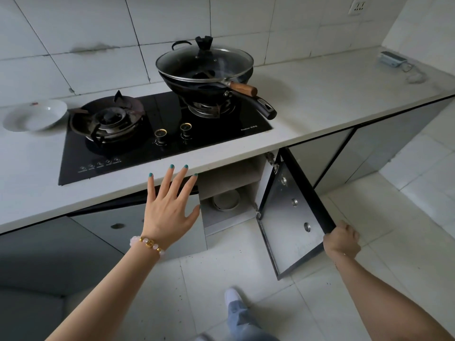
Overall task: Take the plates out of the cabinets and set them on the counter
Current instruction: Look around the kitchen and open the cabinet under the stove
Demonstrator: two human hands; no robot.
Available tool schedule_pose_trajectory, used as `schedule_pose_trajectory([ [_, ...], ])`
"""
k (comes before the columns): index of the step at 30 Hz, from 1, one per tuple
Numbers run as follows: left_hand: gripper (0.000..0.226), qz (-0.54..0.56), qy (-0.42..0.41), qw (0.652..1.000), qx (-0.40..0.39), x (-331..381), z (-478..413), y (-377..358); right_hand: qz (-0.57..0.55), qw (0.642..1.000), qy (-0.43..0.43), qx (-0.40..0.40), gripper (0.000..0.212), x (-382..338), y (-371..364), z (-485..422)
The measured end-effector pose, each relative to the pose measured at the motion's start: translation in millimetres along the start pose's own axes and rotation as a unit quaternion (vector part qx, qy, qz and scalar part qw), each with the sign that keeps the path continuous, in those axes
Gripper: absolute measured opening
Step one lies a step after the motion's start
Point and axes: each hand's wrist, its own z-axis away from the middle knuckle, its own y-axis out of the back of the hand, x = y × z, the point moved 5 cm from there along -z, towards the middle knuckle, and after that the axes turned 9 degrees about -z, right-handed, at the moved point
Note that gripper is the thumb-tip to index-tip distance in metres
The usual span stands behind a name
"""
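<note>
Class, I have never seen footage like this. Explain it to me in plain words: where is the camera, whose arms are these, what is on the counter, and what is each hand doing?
There is no machine here. The single picture comes from a camera worn on a person's head, looking forward and down, so the two arms are that person's own. The left hand is open, fingers spread, by the counter edge and holds nothing. The right hand grips the edge of an open cabinet door. Inside, low down, sit some round dishes. On the counter lie one white plate at far left, a black hob carrying a lidded wok, and a small grey device at far right.
</note>
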Motion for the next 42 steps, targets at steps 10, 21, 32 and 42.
schedule_pose_trajectory([
  [10,0.068,0.012,0.007,1.000,0.015,-7,1,2,0.078,0.960,0.269,0.003,0.058,-101,-21,46],
  [21,0.069,0.010,0.021,0.999,0.027,-18,13,5,0.113,0.933,0.343,-0.002,0.075,-132,-31,81],
  [32,0.068,0.037,0.018,0.999,-0.036,4,48,-30,0.070,0.899,0.430,0.031,0.072,-160,-22,131],
  [42,0.066,0.038,0.045,0.992,-0.109,24,39,-58,0.056,0.903,0.426,-0.023,0.071,-153,-42,97],
])
